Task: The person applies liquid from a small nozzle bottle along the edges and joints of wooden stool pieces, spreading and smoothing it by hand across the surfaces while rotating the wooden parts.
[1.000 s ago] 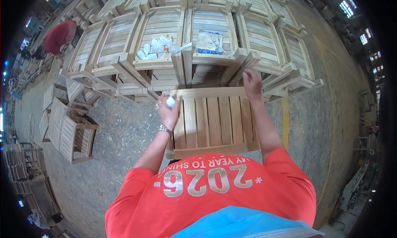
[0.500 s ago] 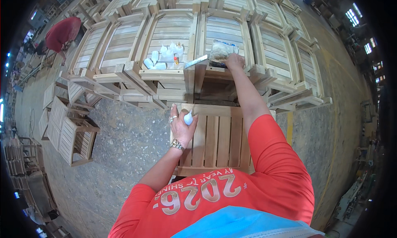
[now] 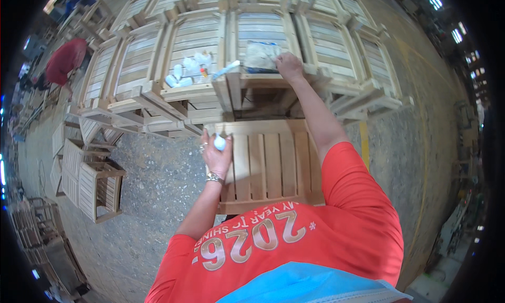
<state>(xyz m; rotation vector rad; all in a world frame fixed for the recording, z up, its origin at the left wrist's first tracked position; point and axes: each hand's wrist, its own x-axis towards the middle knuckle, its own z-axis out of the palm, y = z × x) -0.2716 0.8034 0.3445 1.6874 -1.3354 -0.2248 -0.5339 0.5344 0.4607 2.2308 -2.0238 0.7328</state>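
My left hand point(image 3: 215, 153) is closed round a small pale squeeze bottle point(image 3: 220, 142), over the far left corner of a slatted wooden panel point(image 3: 271, 166) in front of me. My right hand point(image 3: 289, 66) reaches forward to the right edge of a clear plastic bag point(image 3: 261, 56) with pale contents. Its fingers are curled in; what they hold, if anything, is hidden. The bag lies on the slats of a wooden frame point(image 3: 261, 20). On the neighbouring frame to the left lie several white squeeze bottles point(image 3: 181, 82) and a small red-and-yellow item point(image 3: 203, 72).
Rows of slatted wooden furniture point(image 3: 139, 61) stretch across the far side. A pale flat strip point(image 3: 226, 70) lies across a rail between two frames. Slatted chairs point(image 3: 94, 182) stand on the concrete floor at left. A person in red point(image 3: 66, 61) bends over at far left.
The view has shifted, so the furniture sits further left. My right hand has drawn into a fist beside the bag. My left hand still holds the bottle near the panel's corner.
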